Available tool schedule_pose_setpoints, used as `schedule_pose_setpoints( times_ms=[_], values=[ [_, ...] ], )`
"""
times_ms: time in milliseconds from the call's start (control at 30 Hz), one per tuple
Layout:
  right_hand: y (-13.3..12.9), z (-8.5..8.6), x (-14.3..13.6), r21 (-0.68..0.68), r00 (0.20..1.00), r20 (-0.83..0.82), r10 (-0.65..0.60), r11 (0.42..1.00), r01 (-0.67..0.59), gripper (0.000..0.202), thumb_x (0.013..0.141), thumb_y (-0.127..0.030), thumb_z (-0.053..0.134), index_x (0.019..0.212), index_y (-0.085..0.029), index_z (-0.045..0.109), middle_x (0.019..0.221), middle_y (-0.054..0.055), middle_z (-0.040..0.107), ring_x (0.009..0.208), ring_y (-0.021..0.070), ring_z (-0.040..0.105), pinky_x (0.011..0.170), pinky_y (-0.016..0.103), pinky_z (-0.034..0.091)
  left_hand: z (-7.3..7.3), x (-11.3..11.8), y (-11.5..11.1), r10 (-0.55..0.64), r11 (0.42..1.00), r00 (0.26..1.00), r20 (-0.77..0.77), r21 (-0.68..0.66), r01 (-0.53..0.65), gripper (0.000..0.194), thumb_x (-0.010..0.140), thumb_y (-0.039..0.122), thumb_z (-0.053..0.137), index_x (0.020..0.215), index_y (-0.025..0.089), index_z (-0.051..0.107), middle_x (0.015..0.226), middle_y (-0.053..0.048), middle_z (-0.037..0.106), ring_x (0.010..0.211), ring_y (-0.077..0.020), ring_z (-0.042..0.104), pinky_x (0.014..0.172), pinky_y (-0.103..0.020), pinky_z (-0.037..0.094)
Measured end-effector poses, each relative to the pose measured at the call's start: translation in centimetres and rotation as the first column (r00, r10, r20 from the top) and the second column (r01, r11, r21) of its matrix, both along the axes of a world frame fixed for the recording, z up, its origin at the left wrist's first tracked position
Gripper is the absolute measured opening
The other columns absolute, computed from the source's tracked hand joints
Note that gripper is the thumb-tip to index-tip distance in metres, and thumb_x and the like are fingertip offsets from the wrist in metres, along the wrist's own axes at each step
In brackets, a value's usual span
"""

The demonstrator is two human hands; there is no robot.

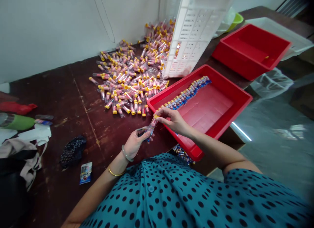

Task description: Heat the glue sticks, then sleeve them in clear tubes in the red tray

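Between my two hands is a small clear tube point(153, 122) with a pink label and a yellow cap, tilted upward to the right. My left hand point(134, 141) is closed around its lower end, where some clear and blue wrapping shows; the fingers partly hide it. At the capped end, the fingertips of my right hand point(174, 120) pinch the tube. My right forearm crosses the near edge of a red tray point(227, 123). Inside that tray lies a slanting row of small blue-wrapped pieces point(187, 93) with pale tops.
A big heap of yellow-capped tubes point(132, 80) covers the back of the dark table point(73, 107). A white plastic crate point(188, 35) stands on end beside it. Another red tray point(250, 54) is farther right. Blue packets point(183, 153) show below the near tray; a dark cloth point(73, 151) lies left.
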State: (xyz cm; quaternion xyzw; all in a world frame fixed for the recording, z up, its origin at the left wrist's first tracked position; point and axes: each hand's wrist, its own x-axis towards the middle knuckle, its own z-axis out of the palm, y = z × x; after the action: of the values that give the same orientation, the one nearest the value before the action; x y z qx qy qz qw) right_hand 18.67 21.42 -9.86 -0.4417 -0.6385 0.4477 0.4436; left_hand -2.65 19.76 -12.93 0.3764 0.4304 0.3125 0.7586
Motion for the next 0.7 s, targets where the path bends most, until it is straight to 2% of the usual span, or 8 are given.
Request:
schedule_pose_setpoints(
  times_ms=[67, 167, 333, 400, 533, 700],
  values=[
    [-1.0, -0.7, 0.3, 0.036, 0.998, 0.042, -0.048, 0.998, 0.047, 0.014, 0.089, -0.031, 0.064, 0.092, -0.018, 0.066, 0.092, 0.003, 0.068, 0.086, 0.0146, 0.062, 0.084, 0.030, 0.049, 0.1, 0.5, -0.3, -0.032, 0.997, 0.998, 0.046, -0.069, 0.036, 0.035, 0.072, 0.039, 0.080, 0.095, 0.014, 0.070, 0.080, -0.006, 0.072, 0.067, -0.0145, 0.064, 0.059, -0.024, 0.047],
    [-2.7, -1.4, 0.2, 0.007, 0.999, 0.011, -0.049, 0.999, 0.049, 0.016, 0.087, -0.033, 0.067, 0.093, -0.018, 0.068, 0.095, 0.004, 0.071, 0.091, 0.0170, 0.066, 0.088, 0.031, 0.050, 0.5, 1.2, -0.5, -0.079, 0.983, 0.991, 0.112, -0.155, 0.096, 0.034, 0.073, 0.039, 0.079, 0.095, 0.015, 0.070, 0.078, -0.005, 0.071, 0.068, -0.0152, 0.065, 0.058, -0.024, 0.047],
    [-4.9, -2.0, -0.5, 0.020, 0.992, 0.006, -0.129, 0.991, 0.129, 0.021, 0.082, -0.034, 0.073, 0.098, -0.021, 0.070, 0.101, 0.004, 0.073, 0.095, 0.0186, 0.068, 0.090, 0.032, 0.050, 0.9, 2.1, -0.5, -0.061, 0.982, 0.990, 0.125, -0.171, 0.082, 0.033, 0.069, 0.037, 0.083, 0.092, 0.016, 0.071, 0.079, -0.002, 0.071, 0.064, -0.0145, 0.066, 0.056, -0.023, 0.047],
    [-5.1, -2.2, -0.5, 0.036, 0.987, 0.006, -0.164, 0.986, 0.163, 0.019, 0.083, -0.033, 0.073, 0.097, -0.022, 0.071, 0.102, 0.004, 0.074, 0.097, 0.0191, 0.068, 0.091, 0.033, 0.050, 0.9, 2.3, -0.5, -0.067, 0.982, 0.991, 0.119, -0.169, 0.086, 0.033, 0.069, 0.036, 0.083, 0.092, 0.015, 0.072, 0.081, -0.002, 0.071, 0.064, -0.0143, 0.066, 0.057, -0.023, 0.047],
    [-5.1, -2.4, -0.2, 0.040, 0.988, -0.009, -0.154, 0.987, 0.154, 0.013, 0.083, -0.032, 0.073, 0.092, -0.022, 0.072, 0.100, 0.004, 0.074, 0.100, 0.0196, 0.068, 0.093, 0.034, 0.050, 1.0, 2.6, -0.6, -0.072, 0.983, 0.990, 0.120, -0.160, 0.091, 0.032, 0.070, 0.036, 0.082, 0.093, 0.015, 0.073, 0.079, -0.002, 0.071, 0.064, -0.0138, 0.066, 0.057, -0.023, 0.047],
    [-4.9, -2.1, -0.2, -0.034, 0.986, -0.101, -0.132, 0.991, 0.129, 0.015, 0.082, -0.032, 0.073, 0.091, -0.020, 0.072, 0.101, 0.004, 0.073, 0.099, 0.0182, 0.068, 0.094, 0.033, 0.050, 1.1, 3.1, -0.6, -0.070, 0.986, 0.991, 0.110, -0.145, 0.086, 0.031, 0.072, 0.035, 0.081, 0.094, 0.015, 0.072, 0.078, -0.002, 0.070, 0.066, -0.0137, 0.065, 0.059, -0.024, 0.048]
  ],
)
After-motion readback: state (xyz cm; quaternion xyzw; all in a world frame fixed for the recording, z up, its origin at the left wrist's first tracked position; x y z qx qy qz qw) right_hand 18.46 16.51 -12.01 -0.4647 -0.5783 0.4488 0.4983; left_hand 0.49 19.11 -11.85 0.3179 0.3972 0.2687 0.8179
